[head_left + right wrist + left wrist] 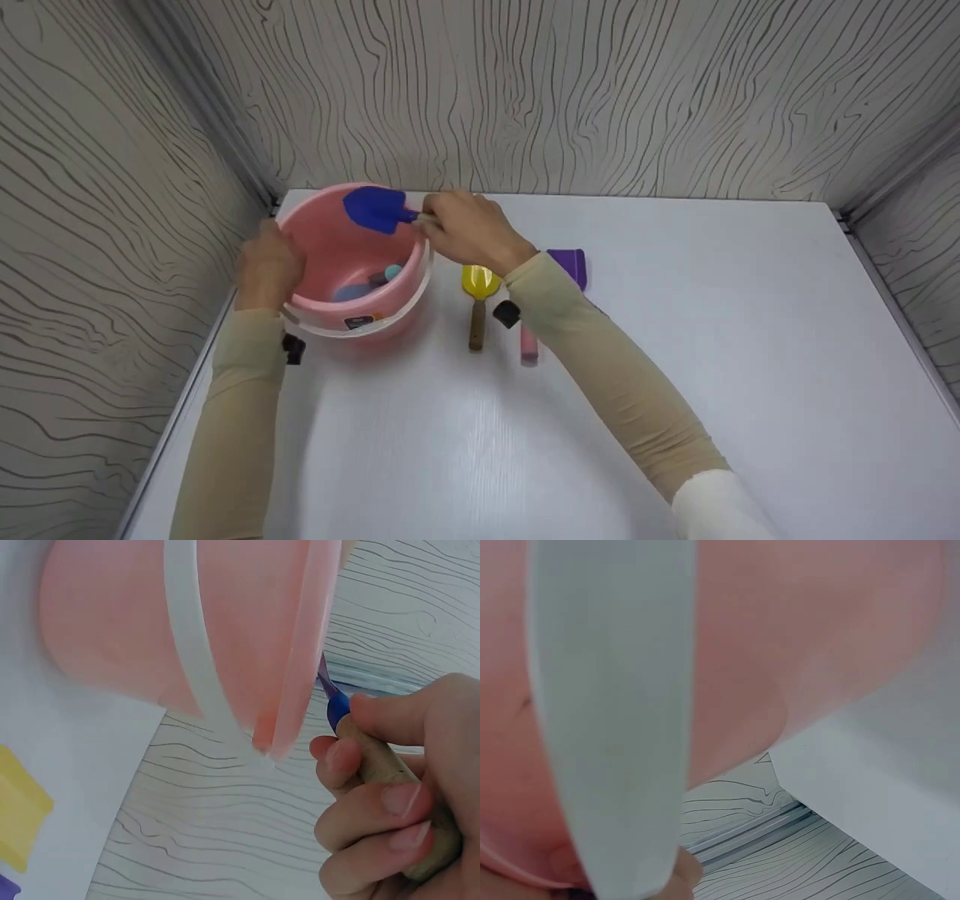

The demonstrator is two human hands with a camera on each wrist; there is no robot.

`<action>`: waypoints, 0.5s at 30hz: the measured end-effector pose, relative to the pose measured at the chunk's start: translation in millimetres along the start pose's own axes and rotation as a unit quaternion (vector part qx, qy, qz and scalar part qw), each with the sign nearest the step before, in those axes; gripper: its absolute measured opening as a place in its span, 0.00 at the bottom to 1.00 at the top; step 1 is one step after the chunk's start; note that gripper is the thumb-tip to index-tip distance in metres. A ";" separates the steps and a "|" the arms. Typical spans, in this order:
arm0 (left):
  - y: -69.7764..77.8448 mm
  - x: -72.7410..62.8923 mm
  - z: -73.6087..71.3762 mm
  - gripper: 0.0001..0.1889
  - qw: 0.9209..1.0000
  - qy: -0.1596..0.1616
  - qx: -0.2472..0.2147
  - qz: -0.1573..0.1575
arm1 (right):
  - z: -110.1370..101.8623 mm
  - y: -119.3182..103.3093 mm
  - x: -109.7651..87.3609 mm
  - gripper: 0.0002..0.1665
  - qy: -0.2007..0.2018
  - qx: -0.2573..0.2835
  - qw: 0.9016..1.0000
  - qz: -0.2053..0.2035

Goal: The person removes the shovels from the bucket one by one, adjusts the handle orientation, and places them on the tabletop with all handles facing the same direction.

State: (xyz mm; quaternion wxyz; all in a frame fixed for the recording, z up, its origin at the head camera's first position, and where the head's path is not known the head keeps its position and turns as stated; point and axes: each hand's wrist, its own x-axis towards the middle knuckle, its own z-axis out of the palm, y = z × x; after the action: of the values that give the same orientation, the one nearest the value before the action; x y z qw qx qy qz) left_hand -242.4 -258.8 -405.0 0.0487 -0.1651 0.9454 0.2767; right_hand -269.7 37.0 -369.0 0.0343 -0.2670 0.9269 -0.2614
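The right hand grips a blue shovel by its wooden handle — the blade is above the far part of a pink bucket. The left hand grasps the bucket's left rim. On the white table, a yellow shovel lies right of the bucket — partly behind the right hand.

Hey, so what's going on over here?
A person's left hand grips a pink bucket by its rim while the right hand holds a blue shovel by its wooden handle, blade over the opening. Small items lie inside. A yellow shovel and a partly hidden purple tool rest on the white table beside the bucket.
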 end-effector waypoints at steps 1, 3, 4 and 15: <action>-0.2 -0.9 0.3 0.26 1.000 0.001 -0.003 -0.001 | -2.1 3.9 -3.5 0.20 0.002 0.009 1.000 0.005; -0.2 -2.4 1.0 0.26 1.000 0.001 -0.008 -0.003 | -6.6 12.1 -11.1 0.22 0.005 0.021 1.000 0.017; -0.2 -3.0 1.2 0.26 1.000 -0.001 -0.010 -0.004 | -9.2 16.2 -15.4 0.22 0.005 0.027 0.999 0.024; 1.3 -3.8 -1.9 0.25 1.000 -0.005 -0.018 0.001 | -32.8 56.9 -61.5 0.20 0.053 0.077 0.995 0.043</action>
State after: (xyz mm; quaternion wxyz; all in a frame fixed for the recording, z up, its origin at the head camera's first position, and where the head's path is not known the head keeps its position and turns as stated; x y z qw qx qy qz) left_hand -239.2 -257.6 -402.1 0.0505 -0.1640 0.9400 0.2950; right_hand -250.9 124.9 -374.0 0.0170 -0.2095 0.9150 -0.3444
